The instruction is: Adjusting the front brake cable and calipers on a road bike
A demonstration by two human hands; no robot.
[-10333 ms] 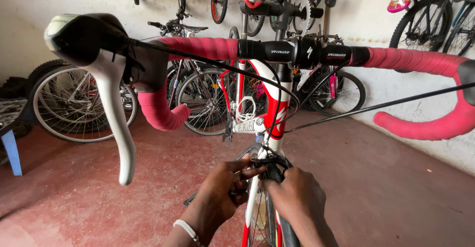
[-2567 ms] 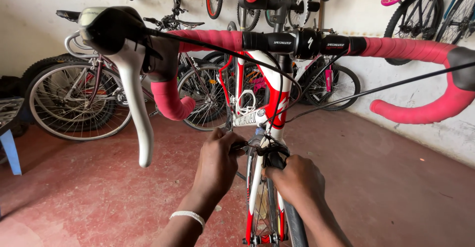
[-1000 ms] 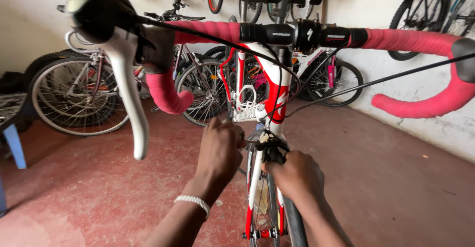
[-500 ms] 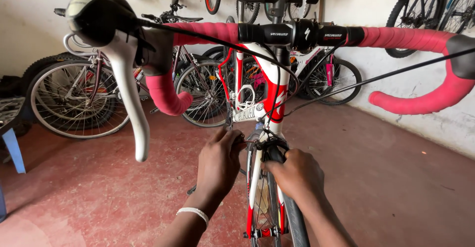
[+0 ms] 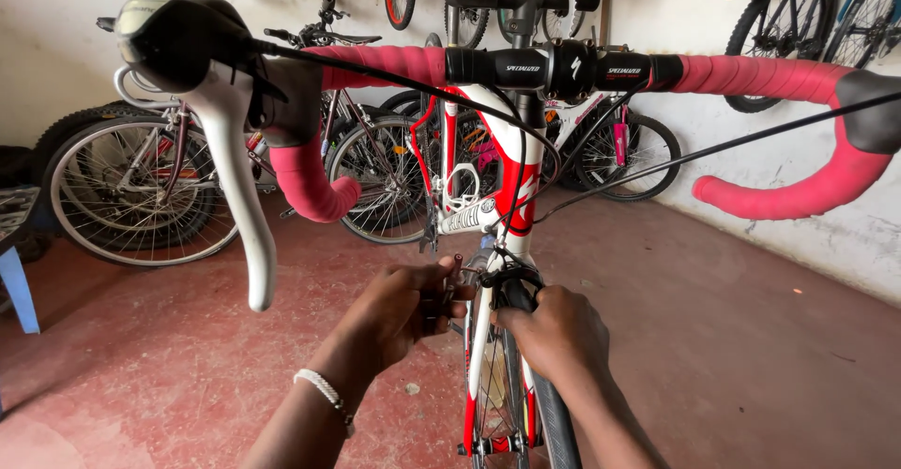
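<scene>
**Front brake under adjustment, both hands at the caliper**

We find the left hand (image 5: pixel 399 305) at lower centre of the frame, fingers curled and pinched around a small dark tool (image 5: pixel 454 279) whose tip stands up at the left side of the front brake (image 5: pixel 502 276). Which kind of tool it is we cannot tell; most of it is hidden in the fist. The right hand (image 5: pixel 554 333) is pressed down on the front tyre (image 5: pixel 554 413) just below the brake, fingers closed, with the fingertips touching the brake arm on its right side. Whether it pinches anything small there we cannot tell.

The brake sits at the top of the front wheel, at centre frame, on the red and white fork (image 5: pixel 477 356). A black cable (image 5: pixel 657 164) runs from it up and to the right, toward the right end of the pink handlebar (image 5: pixel 779 79). The left brake lever (image 5: pixel 235 187), white and long, hangs in the upper left foreground.

In our judgement the step in hand is setting or tightening the brake at its fixing point, one hand steadying the arms while the other works the tool. The next move calls for a small, controlled turn of the tool with the right hand holding the arms firm against the tyre, so the setting does not slip.

Behind, parked bicycles (image 5: pixel 141 187) stand against the wall at left and upper frame, on a red floor (image 5: pixel 751 338).
</scene>
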